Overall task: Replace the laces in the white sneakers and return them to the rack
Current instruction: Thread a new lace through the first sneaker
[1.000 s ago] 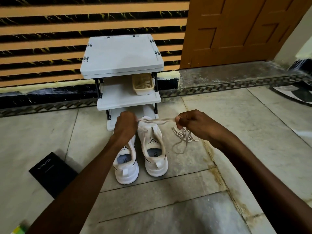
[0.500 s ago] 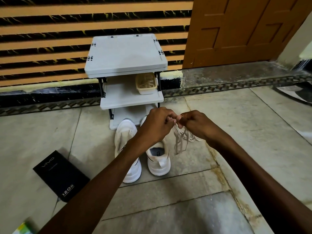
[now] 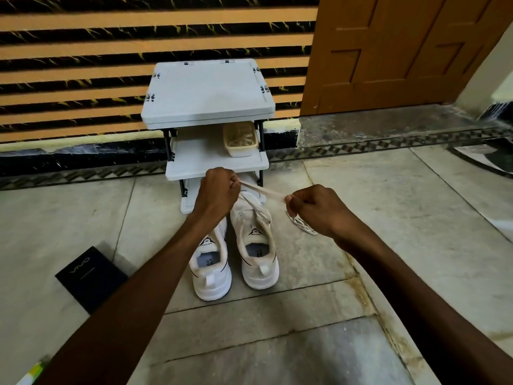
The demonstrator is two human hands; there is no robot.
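Two white sneakers sit side by side on the stone floor (image 3: 277,343), heels toward the camera, toes up against the foot of the grey rack (image 3: 208,90). The left sneaker (image 3: 212,270) and the right sneaker (image 3: 258,245) each carry a tongue badge with a peak emblem and a word that reads "SPEED", seen upside down from here; the insole print is too small to make out. Off to the left lies a black box (image 3: 90,276) with "vivo" in thin pale letters. Above the shoes, a flat cream lace (image 3: 262,191) is pulled taut between both hands: the left hand (image 3: 218,191) is closed in a fist over one end, hovering over the toe of the left sneaker, and the right hand (image 3: 316,208) is curled tight, thumb and fingers pinching the other end, out to the right of the right sneaker. From the stretched span the lace drops onto the right sneaker's front, draped loosely across the tongue. A loose bundle of lace (image 3: 302,225) lies on the floor just under the right hand. On the rack's middle shelf sits a small beige basket (image 3: 240,138) with more cream laces coiled inside.
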